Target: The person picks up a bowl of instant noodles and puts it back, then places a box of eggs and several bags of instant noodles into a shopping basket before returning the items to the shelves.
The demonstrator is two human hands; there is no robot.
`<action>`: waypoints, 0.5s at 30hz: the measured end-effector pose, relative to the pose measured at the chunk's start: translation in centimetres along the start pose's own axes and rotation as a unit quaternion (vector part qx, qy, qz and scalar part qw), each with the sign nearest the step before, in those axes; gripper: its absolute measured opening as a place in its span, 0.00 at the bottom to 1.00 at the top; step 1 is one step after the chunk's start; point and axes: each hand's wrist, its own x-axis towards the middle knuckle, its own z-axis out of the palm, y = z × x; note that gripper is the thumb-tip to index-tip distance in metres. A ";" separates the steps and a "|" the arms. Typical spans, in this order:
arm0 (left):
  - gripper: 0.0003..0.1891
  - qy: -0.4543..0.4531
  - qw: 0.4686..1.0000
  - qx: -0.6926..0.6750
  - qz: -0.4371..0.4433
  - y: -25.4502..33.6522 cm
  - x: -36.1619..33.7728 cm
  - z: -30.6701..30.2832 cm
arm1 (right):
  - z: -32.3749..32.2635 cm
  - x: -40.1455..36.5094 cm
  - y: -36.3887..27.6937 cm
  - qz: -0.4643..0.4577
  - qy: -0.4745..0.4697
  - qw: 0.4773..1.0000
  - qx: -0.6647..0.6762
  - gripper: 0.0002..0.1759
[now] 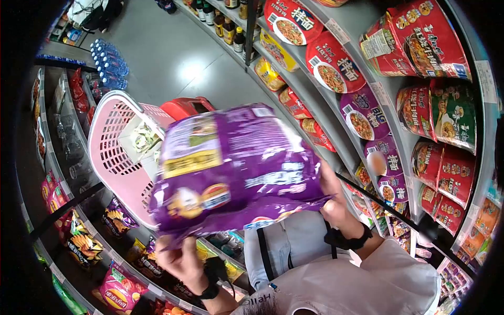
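A large purple multipack bag (pixel 241 168) with white and yellow printing fills the middle of the view, slightly blurred. My left hand (pixel 181 260) grips its lower left corner between thumb and fingers. On the right side, my right hand (pixel 334 197) is wrapped round the bag's edge, thumb in front and some fingers hidden behind. Just beyond the bag at the left is a pink shopping basket (pixel 118 152), with a pale pack showing green print (pixel 144 139) inside. Both wrists wear black bands.
Shelves with red noodle packs (pixel 433 44) and round bowls (pixel 336 65) stand at the right. Snack bags (pixel 121 286) line the curved left shelves. A red object (pixel 184 106) is beside the basket. Bottled water (pixel 109 64) stands on the grey floor (pixel 173 47).
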 end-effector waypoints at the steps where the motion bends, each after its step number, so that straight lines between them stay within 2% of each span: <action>1: 0.10 -0.088 0.995 0.019 -0.040 -0.8 -0.4 2.0 | -2.3 -1.5 0.4 0.005 0.062 0.996 -0.065 0.53; 2: 0.09 -0.177 0.980 0.038 -0.077 -1.7 -0.5 4.2 | -3.8 -2.3 -0.1 0.029 0.083 0.986 -0.138 0.48; 3: 0.08 -0.211 0.974 -0.008 -0.086 -2.7 -0.8 7.2 | -5.8 -3.1 1.1 0.059 0.127 0.974 -0.176 0.42; 4: 0.07 -0.259 0.959 -0.046 -0.106 -4.8 -1.2 9.6 | -8.0 -3.7 2.7 0.100 0.177 0.968 -0.144 0.34; 6: 0.09 -0.332 0.926 -0.091 -0.152 -9.2 -1.8 14.1 | -11.7 -3.9 5.6 0.113 0.256 0.960 -0.017 0.29; 7: 0.10 -0.342 0.923 -0.104 -0.138 -11.5 -2.2 16.2 | -13.4 -4.0 7.3 0.094 0.274 0.957 0.008 0.26; 8: 0.11 -0.355 0.909 -0.123 -0.182 -13.6 -2.6 17.9 | -14.9 -4.1 9.1 0.074 0.293 0.953 0.033 0.25; 10: 0.12 -0.356 0.895 -0.206 -0.171 -17.5 -2.7 21.2 | -17.0 -3.7 12.2 0.039 0.345 0.936 0.058 0.23; 12: 0.12 -0.366 0.887 -0.207 -0.191 -17.6 -1.5 24.0 | -18.8 -2.6 14.4 0.010 0.353 0.930 0.103 0.23; 15: 0.13 -0.375 0.893 -0.191 -0.162 -19.3 0.7 28.6 | -21.2 0.2 16.7 -0.015 0.375 0.909 0.180 0.20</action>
